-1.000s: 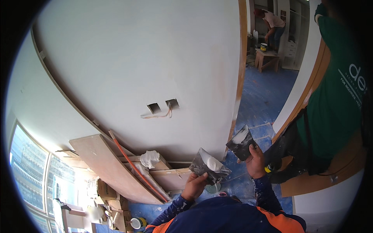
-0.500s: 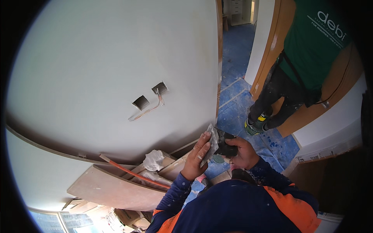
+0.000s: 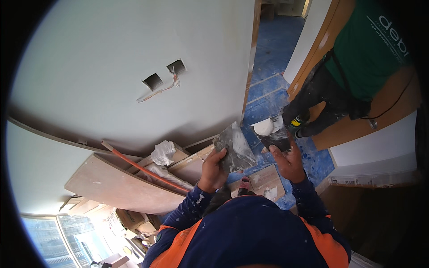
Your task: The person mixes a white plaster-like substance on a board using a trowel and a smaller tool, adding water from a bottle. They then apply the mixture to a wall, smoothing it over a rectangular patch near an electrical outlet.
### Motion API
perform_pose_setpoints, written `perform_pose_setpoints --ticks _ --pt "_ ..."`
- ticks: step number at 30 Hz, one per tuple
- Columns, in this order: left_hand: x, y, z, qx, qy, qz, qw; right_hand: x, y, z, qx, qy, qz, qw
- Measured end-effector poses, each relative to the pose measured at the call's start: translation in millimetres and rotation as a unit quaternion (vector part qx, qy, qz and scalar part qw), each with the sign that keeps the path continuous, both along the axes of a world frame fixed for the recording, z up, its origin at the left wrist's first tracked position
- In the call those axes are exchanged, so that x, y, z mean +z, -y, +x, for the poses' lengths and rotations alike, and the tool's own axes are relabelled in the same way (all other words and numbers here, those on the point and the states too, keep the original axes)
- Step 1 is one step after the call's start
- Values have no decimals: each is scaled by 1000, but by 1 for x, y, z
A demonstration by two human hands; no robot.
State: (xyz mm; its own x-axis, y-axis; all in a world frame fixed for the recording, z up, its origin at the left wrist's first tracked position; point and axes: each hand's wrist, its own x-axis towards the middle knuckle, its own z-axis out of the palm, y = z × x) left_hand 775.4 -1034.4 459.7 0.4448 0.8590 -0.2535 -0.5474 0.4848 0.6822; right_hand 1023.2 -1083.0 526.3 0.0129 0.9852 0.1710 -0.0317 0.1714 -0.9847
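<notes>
Plaster hawk (image 3: 275,136) with a white dollop sits at 1 o'clock, gripped by right hand (image 3: 289,163); left hand (image 3: 213,172) clasps trowel (image 3: 234,146). Wall (image 3: 134,58) looks skimmed, cutouts apparently still open.

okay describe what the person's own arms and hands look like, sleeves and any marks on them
Both hands are bare, with no gloves: the left hand and the right hand. Each forearm is covered by a long dark blue sleeve reaching the wrist. The left sleeve is flecked with small white spatter marks; the right sleeve looks plainer. Higher up, the top turns bright orange at the shoulders. No watch or rings are visible.
</notes>
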Motion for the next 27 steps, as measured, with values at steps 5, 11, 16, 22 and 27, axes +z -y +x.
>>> perform_pose_setpoints --ticks 5,11,16,22,27 --pt "45 16 44 -18 81 -40 996 -13 5 4 13 370 198 908" --pt "42 25 29 70 -195 343 916 -39 15 38 -1 279 14 960" --pt "44 -8 21 -23 -267 696 666 -22 25 23 48 -439 -222 869" --pt "14 -40 -11 -101 -343 730 582 -64 13 -5 -27 -339 -191 921" --pt "-2 -63 -66 -133 -418 497 748 -11 -2 -43 -28 -198 -116 973"
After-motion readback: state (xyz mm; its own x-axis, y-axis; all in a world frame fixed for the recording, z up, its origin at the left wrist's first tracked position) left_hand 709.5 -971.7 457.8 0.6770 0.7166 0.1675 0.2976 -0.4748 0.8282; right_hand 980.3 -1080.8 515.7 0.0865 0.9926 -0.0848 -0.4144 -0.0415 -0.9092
